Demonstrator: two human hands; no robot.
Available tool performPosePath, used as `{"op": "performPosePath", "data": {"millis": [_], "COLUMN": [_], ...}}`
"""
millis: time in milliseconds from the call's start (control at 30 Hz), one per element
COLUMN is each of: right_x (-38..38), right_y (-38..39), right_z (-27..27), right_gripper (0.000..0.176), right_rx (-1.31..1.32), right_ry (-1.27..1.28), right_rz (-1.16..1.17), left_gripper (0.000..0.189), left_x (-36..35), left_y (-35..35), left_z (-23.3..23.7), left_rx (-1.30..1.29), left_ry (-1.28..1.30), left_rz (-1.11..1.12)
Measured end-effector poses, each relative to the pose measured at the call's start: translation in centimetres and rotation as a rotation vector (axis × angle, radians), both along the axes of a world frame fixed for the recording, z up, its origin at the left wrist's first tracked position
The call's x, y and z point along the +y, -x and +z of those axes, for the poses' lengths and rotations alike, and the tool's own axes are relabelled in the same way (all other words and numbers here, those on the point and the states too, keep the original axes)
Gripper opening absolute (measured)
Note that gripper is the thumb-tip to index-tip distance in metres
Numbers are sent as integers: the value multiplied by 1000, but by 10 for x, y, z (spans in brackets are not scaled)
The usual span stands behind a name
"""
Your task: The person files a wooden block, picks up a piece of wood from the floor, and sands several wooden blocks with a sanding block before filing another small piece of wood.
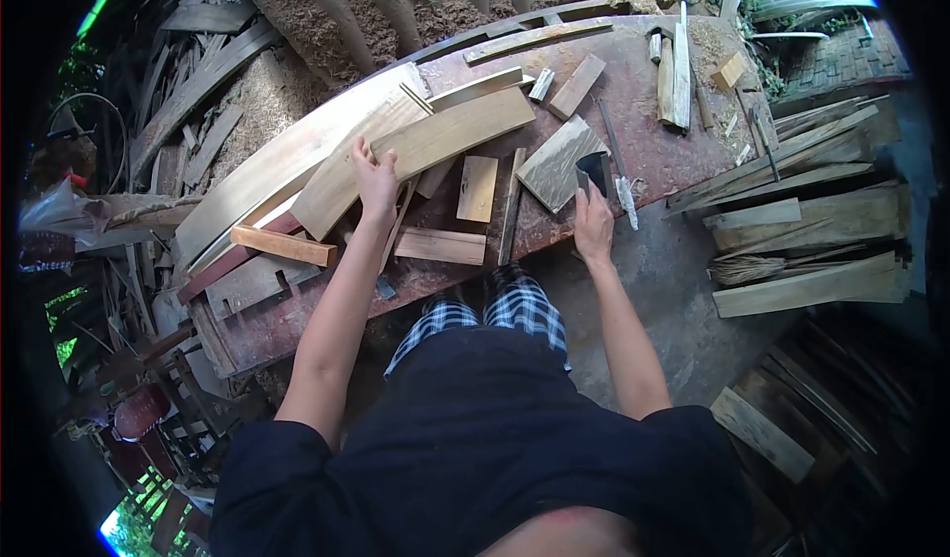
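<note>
My left hand [376,183] is over a long, flat wooden board [455,128], its fingers at the board's far edge and the thumb on the face, gripping it. The board lies slanted across other planks on the workbench. My right hand [594,229] is closed on a dark, straight-edged object [592,171] whose kind I cannot make out. Under and beside that object lies a squarish wooden block [562,163] with rough grain. A narrow strip [512,206] and a short yellowish block [478,189] lie between my hands.
The reddish workbench [653,82] carries a wide pale plank [307,141], an orange-brown strip [284,245], a small block [577,86] and a pale-edged wooden piece [676,77]. Stacked boards [807,235] stand at right. Sawdust [435,28] is heaped behind the bench.
</note>
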State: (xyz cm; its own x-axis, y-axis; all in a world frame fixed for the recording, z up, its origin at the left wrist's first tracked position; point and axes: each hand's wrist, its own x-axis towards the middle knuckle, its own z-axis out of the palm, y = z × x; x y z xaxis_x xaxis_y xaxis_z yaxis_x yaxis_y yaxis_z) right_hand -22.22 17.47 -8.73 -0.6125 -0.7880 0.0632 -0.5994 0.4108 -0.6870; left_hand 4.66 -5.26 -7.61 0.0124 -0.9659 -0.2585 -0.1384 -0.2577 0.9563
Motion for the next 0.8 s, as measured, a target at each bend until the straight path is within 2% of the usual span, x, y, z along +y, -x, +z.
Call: {"op": "performPosePath", "data": {"millis": [33, 100, 167, 233, 300, 367, 433, 467, 567, 667, 800], "right_x": [-5, -20, -41, -60, -70, -65, -51, -42, -19, -17, -28], "right_y": [14, 47, 72, 76, 60, 16, -31, -51, -82, -97, -95], "right_z": [-4, -12, -14, -19, -23, -14, -18, -23, -55, -75, -90], "right_gripper": [42, 46, 52, 57, 57, 48, 35, 34, 41, 47, 43], "right_rx": [25, 57, 76, 167, 221, 240, -54, -98, -151, 25, -34], "right_ry": [-18, -25, 23, -4, 73, 79, -206, -287, -506, -437, -553], "right_rz": [-11, -14, 45, -11, 0, 96, 159, 202, 238, 203, 81], "left_gripper": [66, 67, 64, 60, 57, 54, 50, 50, 49, 47, 46], "left_x": [0, 10, 28, 50, 71, 91, 112, 123, 148, 163, 169], "left_y": [-6, -22, -25, -28, -33, -37, -42, -45, -60, -81, -109], "left_z": [-2, -3, -3, -4, -14, -23, -24, -26, -25, -21, -14], "left_rx": [-7, -443, -472, -510, -462, -460, -419, -406, -368, -370, -291], "left_ry": [-7, 248, 275, 335, 310, 319, 273, 235, 77, -6, -204], "left_rz": [0, -176, -213, -297, -314, -301, -283, -268, -267, -232, -164]}}
